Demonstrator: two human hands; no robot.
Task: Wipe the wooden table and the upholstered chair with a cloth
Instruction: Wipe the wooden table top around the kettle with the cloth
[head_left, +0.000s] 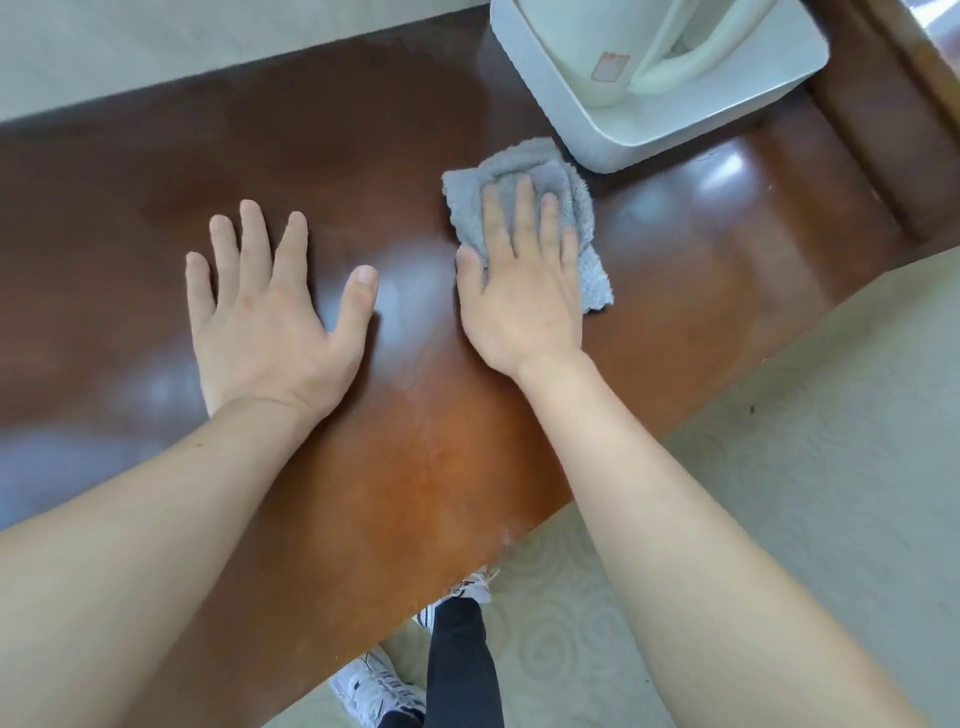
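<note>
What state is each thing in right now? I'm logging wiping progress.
grey cloth: bunched, flat on the table, pressed under the right hand
right hand: fingers straight, pressing the cloth
left hand: spread flat on bare wood
wooden table: glossy, with faint streaks
white tray: on the table, holding a kettle
white kettle: upright in the tray

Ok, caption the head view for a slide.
Right hand presses grey cloth on wooden table beside white tray; left hand lies flat.
</note>
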